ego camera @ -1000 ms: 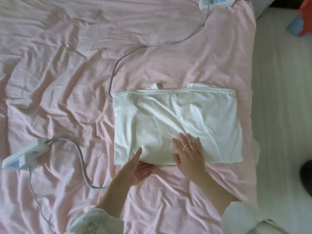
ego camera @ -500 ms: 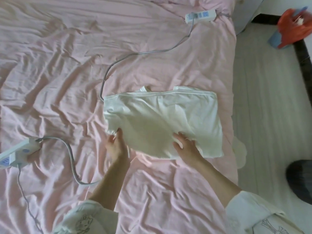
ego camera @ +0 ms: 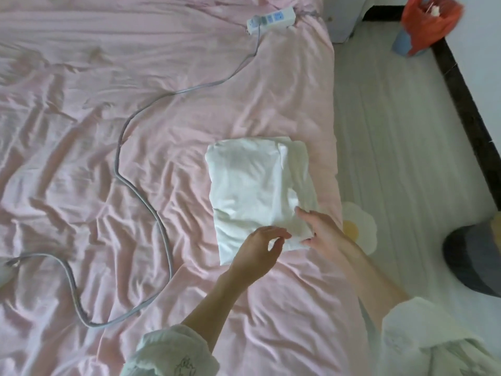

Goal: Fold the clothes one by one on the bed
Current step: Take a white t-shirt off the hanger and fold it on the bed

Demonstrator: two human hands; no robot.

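Observation:
A white garment (ego camera: 254, 185) lies folded into a narrow upright rectangle on the pink bed sheet (ego camera: 108, 164), close to the bed's right edge. My left hand (ego camera: 257, 251) hovers over its near edge with fingers and thumb slightly apart and nothing in them. At the near right corner my right hand (ego camera: 322, 229) has fingers on top of the cloth and the thumb along the near edge, holding that corner. Both forearms reach in from the bottom in pale sleeves.
A grey cable (ego camera: 162, 232) snakes over the sheet from a white power strip (ego camera: 271, 19) at the top. To the right is pale floor with a flower-shaped mat (ego camera: 357, 226), a red bag (ego camera: 428, 23) and a dark rounded object (ego camera: 474, 259).
The wide garment has been folded over from left to right into a narrower stack. My left hand came across from the left edge to the near right and let go. The view shifted right.

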